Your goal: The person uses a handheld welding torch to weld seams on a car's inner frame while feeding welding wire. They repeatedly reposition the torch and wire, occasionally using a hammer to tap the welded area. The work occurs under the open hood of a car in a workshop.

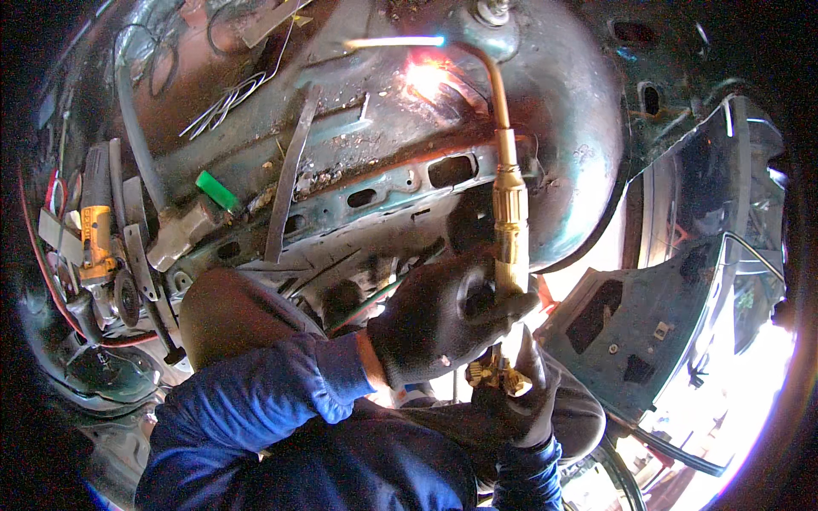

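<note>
Two gloved hands share one brass torch in the head view. The left hand [443, 319], in a dark glove with a blue sleeve behind it, is wrapped tight round the brass torch [509, 223] at the lower part of its handle, fingers curled shut on it. The right hand [521, 387], also in a dark glove, sits just below and is closed about the foot of the torch, by the small brass valve knobs [490, 375]. From the handle the torch rises as a thin copper neck that bends left at the top; its tip [443, 40] burns with a pale flame pointing left. Just beneath the tip a spot of bright glowing metal [426, 78] shows on the rusty car body panel [562, 128], a curved, green-painted sheet with slots cut in it.

Left of the hands, well apart from them, a yellow angle grinder [95, 243] lies among cables. Near it a green-capped tool [217, 191] rests on the panel's edge, and a bundle of thin filler rods [226, 104] lies higher up. A flat metal strip [288, 183] leans across the panel between the rods and the hands.
</note>
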The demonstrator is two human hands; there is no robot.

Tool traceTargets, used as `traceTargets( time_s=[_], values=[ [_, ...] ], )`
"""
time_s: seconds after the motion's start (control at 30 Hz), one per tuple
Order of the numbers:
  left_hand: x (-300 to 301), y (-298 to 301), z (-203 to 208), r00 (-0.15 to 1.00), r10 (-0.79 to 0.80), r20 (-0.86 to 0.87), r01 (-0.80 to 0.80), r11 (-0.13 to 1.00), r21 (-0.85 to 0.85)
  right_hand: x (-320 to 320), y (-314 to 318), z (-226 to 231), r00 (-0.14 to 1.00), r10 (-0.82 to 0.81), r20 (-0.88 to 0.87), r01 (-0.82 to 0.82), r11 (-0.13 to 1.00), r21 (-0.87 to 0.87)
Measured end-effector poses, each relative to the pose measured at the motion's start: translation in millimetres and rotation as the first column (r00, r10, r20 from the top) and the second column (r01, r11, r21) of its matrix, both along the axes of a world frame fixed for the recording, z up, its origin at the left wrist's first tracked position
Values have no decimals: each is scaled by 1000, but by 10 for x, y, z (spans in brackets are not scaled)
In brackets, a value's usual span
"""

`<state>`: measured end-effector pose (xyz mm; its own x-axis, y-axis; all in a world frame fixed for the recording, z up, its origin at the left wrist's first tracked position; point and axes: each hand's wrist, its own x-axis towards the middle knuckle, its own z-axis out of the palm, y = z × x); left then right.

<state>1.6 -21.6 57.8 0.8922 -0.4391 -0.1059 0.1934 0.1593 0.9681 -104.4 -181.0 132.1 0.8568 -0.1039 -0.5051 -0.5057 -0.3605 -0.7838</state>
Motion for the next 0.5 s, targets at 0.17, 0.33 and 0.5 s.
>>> traceTargets(
  time_s=[0.17, 0.33, 0.5],
  values=[
    [18, -17, 3, 997, -68, 36, 68, 998, 3, -106, -71, -4, 981, -194, 3, 189, 957, 218],
    [27, 2, -71, 979, -73, 191, 77, 997, -10, -221, -162, -41, 959, -283, 27, 255, 899, 355],
    [-30, 38, 95, 986, -156, -59, 151, 985, -81, -309, -87, -115, 928, -359, 102, 276, 843, 461]
  ],
)
